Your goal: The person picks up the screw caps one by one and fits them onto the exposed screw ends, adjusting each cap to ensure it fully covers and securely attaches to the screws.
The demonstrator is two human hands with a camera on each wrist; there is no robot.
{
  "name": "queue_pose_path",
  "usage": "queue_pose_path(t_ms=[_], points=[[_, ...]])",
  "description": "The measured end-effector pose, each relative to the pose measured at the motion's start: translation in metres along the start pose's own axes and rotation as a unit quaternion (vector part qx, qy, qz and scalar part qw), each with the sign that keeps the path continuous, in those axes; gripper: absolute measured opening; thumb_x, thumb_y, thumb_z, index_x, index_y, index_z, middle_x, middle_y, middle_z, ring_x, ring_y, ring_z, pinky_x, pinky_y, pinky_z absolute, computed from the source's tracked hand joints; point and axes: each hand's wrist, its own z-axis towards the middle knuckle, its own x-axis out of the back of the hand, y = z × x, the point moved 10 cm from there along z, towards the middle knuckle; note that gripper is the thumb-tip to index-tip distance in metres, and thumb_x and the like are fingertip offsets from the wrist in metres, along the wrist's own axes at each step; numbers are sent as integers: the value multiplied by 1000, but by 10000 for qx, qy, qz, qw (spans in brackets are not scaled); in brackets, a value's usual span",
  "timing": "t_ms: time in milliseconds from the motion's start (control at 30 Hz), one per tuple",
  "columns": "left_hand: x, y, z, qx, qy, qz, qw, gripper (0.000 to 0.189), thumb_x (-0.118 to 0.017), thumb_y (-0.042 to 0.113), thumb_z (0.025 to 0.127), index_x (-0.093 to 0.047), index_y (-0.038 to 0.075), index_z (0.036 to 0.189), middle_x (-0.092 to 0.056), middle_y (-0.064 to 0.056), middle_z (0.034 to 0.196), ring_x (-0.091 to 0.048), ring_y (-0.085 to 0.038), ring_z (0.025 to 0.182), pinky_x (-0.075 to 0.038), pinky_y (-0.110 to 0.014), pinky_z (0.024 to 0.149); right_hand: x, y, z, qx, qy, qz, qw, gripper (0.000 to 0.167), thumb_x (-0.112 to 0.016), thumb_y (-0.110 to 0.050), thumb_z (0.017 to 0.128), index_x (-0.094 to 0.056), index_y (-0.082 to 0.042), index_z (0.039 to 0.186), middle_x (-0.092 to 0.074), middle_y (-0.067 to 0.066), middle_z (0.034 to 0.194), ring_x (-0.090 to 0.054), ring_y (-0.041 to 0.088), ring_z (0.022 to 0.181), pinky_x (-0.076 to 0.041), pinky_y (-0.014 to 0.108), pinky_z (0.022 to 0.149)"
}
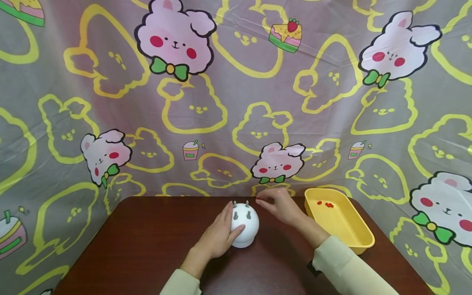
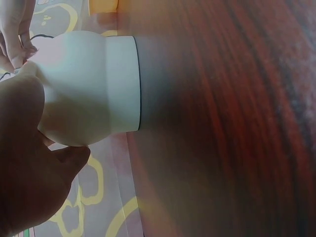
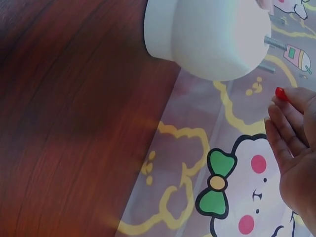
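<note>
A white rounded body (image 1: 246,231) with a short collar at its base stands upright on the table. Several grey threaded studs (image 1: 247,203) stick up from its top. My left hand (image 1: 218,233) holds the body from the left, thumb across its front and fingers along its side. In the left wrist view that hand (image 2: 34,148) spans the white body (image 2: 79,84). To the right of the studs, my right hand (image 1: 280,207) pinches a small red piece (image 3: 281,94) between thumb and fingertip, apart from the white body. The piece's exact shape is too small to tell.
A yellow tray (image 1: 344,229) stands at the right of the dark wooden table (image 1: 147,246), holding several small red pieces (image 1: 329,205). A patterned curtain (image 1: 236,90) hangs behind the table's back edge and along both sides.
</note>
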Motion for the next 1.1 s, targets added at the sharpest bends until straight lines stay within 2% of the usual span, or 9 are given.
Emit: queue_pose_path(t_ms=[367, 567, 867, 1100], points=[[1, -1, -1, -17, 85, 3, 10000, 88, -43, 59, 105, -18, -4, 161, -19, -20, 168, -31, -37, 150, -35, -50, 117, -7, -14, 5, 417, 242, 112, 9988, 12, -83, -6, 85, -82, -9, 96, -78, -3, 90, -72, 10, 83, -60, 34, 73], [0, -2, -1, -8, 90, 11, 10000, 89, -41, 61, 105, -17, -3, 161, -19, -19, 168, -32, -36, 149, -36, -50, 116, -11, -16, 9, 336, 274, 117, 9990, 13, -83, -9, 86, -83, -12, 99, -78, -4, 92, -71, 9, 84, -60, 30, 74], [1, 0, 0, -31, 47, 23, 10000, 88, -41, 60, 105, -16, -3, 162, -18, -19, 168, -31, -36, 150, -36, -50, 116, -15, -23, 14, 454, 345, 172, 9982, 9, -80, -8, 89, -81, -11, 98, -76, 0, 90, -69, 10, 85, -58, 29, 73], [2, 1, 0, -26, 20, -14, 10000, 88, -42, 59, 105, -16, -4, 161, -18, -19, 169, -32, -37, 149, -37, -51, 116, -19, -25, 19, 420, 322, 223, 9984, 14, -81, -5, 87, -81, -12, 98, -76, -2, 90, -69, 8, 83, -58, 28, 72]])
